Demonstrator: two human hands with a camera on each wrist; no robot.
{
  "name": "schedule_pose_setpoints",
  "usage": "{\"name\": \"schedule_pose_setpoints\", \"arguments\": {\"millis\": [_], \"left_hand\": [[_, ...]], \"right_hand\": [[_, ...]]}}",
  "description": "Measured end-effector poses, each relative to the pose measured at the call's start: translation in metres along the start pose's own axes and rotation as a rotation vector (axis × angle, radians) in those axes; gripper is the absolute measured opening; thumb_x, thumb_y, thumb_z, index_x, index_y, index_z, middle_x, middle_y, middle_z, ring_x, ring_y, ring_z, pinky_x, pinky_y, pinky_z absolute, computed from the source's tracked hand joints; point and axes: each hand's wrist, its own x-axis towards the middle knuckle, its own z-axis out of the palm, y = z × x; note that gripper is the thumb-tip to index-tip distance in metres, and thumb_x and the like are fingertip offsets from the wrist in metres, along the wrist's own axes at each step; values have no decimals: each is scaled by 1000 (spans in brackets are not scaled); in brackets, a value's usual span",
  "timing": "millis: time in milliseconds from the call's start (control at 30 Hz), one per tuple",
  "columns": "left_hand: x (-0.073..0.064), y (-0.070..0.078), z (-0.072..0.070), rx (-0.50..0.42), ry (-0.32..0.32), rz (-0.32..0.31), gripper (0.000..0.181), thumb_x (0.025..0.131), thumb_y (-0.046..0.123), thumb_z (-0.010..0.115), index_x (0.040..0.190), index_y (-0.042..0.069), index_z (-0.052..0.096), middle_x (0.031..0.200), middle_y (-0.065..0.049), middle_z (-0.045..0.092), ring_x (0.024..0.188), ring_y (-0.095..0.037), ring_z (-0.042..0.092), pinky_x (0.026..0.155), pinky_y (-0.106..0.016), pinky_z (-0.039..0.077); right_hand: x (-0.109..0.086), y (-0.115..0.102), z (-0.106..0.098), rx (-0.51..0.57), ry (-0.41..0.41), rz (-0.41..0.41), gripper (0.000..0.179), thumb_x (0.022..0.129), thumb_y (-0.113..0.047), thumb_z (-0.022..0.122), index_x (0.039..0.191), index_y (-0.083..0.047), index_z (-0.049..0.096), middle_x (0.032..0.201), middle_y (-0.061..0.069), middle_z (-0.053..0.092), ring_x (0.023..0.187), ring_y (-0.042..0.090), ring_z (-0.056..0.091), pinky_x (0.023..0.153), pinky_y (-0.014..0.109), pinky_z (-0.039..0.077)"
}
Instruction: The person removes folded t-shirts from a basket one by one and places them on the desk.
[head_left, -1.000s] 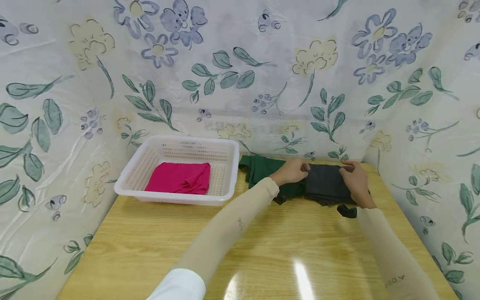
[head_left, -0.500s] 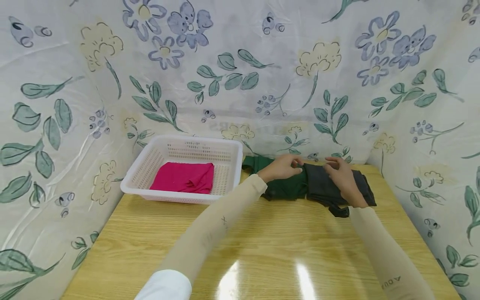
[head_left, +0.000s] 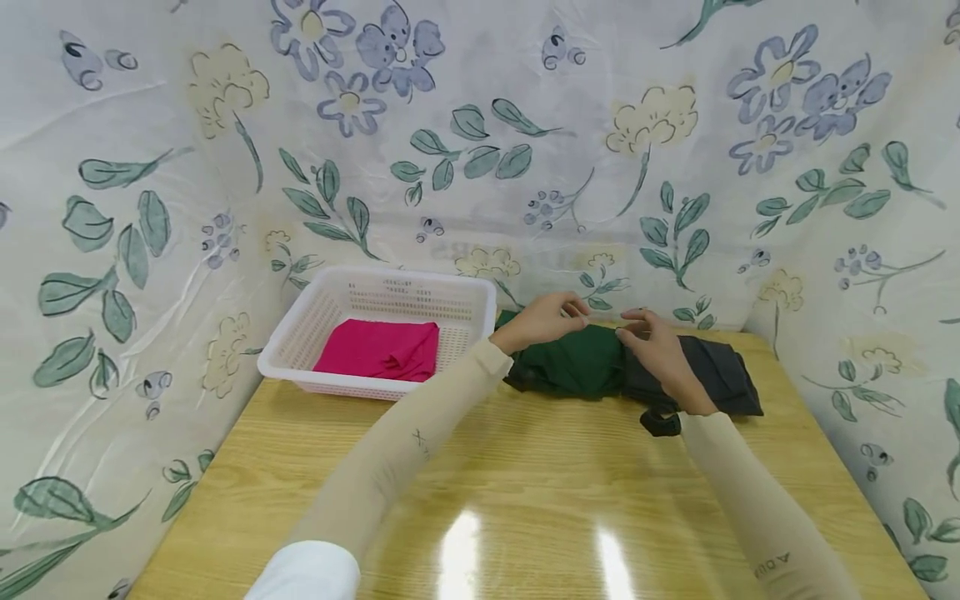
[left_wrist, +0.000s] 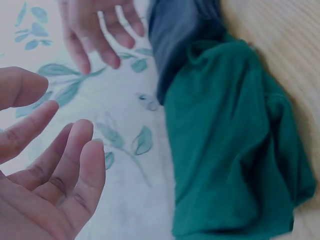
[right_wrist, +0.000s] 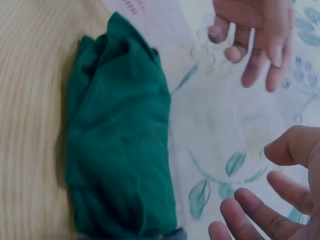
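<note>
A folded dark green cloth (head_left: 573, 367) lies at the back of the table, its layers slightly rumpled in the right wrist view. Against its right end sits a folded dark grey cloth (head_left: 720, 375), partly covered by my right forearm and hand. My left hand (head_left: 546, 319) hovers over the green cloth's back edge, fingers loosely bent and holding nothing. Facing it, my right hand (head_left: 658, 346) is raised near where the two cloths meet, its fingers apart and bare of anything. Both wrist views show a gap between the hands and the green cloth (left_wrist: 220, 140).
To the left stands a white plastic basket (head_left: 300, 375) with a folded pink cloth (head_left: 375, 348) inside. Flower-patterned sheeting (head_left: 480, 217) rises behind and at both sides of the wooden table (head_left: 540, 467).
Both hands have let go of the dark grey cloth and moved left, up over the green cloth. The head view has turned slightly left.
</note>
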Motion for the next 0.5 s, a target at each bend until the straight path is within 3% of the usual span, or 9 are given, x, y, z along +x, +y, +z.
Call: {"name": "schedule_pose_setpoints", "arguments": {"millis": [200, 367, 500], "left_hand": [[-16, 1, -21, -8, 28, 3, 25, 107, 25, 59, 126, 11, 65, 124, -9, 62, 102, -22, 63, 83, -41, 56], [-29, -5, -39, -40, 58, -15, 24, 107, 22, 58, 126, 9, 65, 118, -11, 63, 96, -26, 64, 87, -51, 56], [-38, -11, -54, -42, 97, -21, 23, 106, 19, 58, 125, 8, 66, 116, -12, 64, 94, -26, 65, 86, -50, 56]], "right_hand": [[1, -15, 17, 3, -18, -55, 47, 108, -27, 56, 150, -8, 46, 139, 24, 53, 127, 43, 53, 101, 58, 46], [2, -28, 31, 12, -29, -67, 49, 107, -32, 58, 150, -10, 47, 138, 22, 54, 122, 42, 55, 97, 56, 47], [2, -36, 40, 26, -43, -81, 49, 107, -32, 59, 150, -12, 48, 138, 20, 55, 121, 40, 57, 96, 56, 48]]}}
